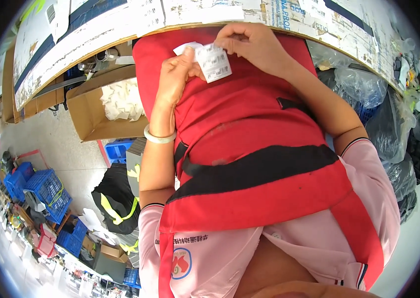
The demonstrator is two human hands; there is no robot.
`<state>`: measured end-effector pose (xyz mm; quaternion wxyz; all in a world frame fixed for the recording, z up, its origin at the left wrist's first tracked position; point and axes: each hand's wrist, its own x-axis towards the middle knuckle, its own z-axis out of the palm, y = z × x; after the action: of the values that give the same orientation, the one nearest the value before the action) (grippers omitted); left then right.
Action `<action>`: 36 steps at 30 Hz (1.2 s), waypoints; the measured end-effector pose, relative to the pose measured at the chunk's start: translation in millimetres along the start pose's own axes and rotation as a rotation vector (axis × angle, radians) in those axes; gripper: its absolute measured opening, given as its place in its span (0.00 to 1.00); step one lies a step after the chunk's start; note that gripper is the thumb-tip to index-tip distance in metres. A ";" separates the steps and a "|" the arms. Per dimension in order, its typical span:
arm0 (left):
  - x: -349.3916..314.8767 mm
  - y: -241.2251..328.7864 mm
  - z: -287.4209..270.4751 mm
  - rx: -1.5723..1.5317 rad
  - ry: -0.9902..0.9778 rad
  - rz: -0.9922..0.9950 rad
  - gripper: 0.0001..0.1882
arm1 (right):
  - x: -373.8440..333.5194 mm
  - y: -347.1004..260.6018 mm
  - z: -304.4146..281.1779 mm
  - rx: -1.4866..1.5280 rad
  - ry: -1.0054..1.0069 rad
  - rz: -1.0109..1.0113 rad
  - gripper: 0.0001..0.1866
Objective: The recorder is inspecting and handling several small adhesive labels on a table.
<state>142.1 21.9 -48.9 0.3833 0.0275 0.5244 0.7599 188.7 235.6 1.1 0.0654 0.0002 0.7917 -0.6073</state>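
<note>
Over my lap, which a red apron covers, I hold a strip of white printed labels. My left hand is closed on its left side, thumb on top, and a blank white piece of it sticks out above the thumb. At the strip's upper right edge, the fingertips of my right hand are pinched together; they seem to grip its corner. The strip's lower end hangs free and shows rows of small dark print. A pale bangle is round my left wrist.
A worn white worktable with papers on it runs along the far side. Under it on the left stands a cardboard box holding crumpled pale paper. Clear plastic bags fill the right side. Blue crates stand on the floor at left.
</note>
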 end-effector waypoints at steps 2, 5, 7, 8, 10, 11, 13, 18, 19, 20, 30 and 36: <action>2.2 5.9 0.8 -0.057 -0.044 -0.057 0.25 | 5.2 -8.1 -14.3 -0.009 0.075 0.049 0.09; 1.0 9.0 2.0 0.035 -0.019 -0.031 0.27 | 21.8 -19.0 -39.0 -0.003 0.170 0.147 0.11; 1.0 8.1 7.0 0.080 0.061 -0.020 0.23 | 29.1 -18.5 -48.7 0.056 0.172 0.172 0.11; 1.2 7.6 6.7 0.080 0.060 -0.021 0.23 | 31.6 -20.2 -50.4 0.075 0.167 0.206 0.09; 1.7 6.5 5.4 0.066 0.040 -0.047 0.19 | 35.7 -20.8 -51.5 0.094 0.161 0.239 0.08; 2.0 5.8 5.2 0.066 0.039 -0.048 0.19 | 37.1 -20.3 -51.5 0.097 0.159 0.253 0.08; 2.5 4.8 4.9 0.063 0.027 -0.032 0.18 | 39.9 -20.4 -50.6 0.101 0.157 0.267 0.09; 1.7 5.1 4.5 0.099 0.026 -0.057 0.17 | 45.1 -18.2 -47.8 0.060 0.141 0.286 0.09; 1.6 4.6 4.6 0.099 0.033 -0.051 0.17 | 45.7 -17.1 -47.7 0.060 0.142 0.287 0.09; 1.4 4.9 4.7 0.099 0.034 -0.052 0.17 | 46.3 -16.3 -47.5 0.063 0.145 0.289 0.09; 2.1 4.1 2.6 0.103 0.021 -0.045 0.16 | 48.5 -16.3 -49.0 0.045 0.130 0.320 0.08; 2.4 3.3 3.5 0.095 0.021 -0.030 0.16 | 49.3 -11.8 -50.4 0.088 0.127 0.311 0.08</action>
<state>140.2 25.6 -45.6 0.3874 0.0297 0.5640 0.7286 133.7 277.0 20.2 0.1081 0.1639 0.7573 -0.6228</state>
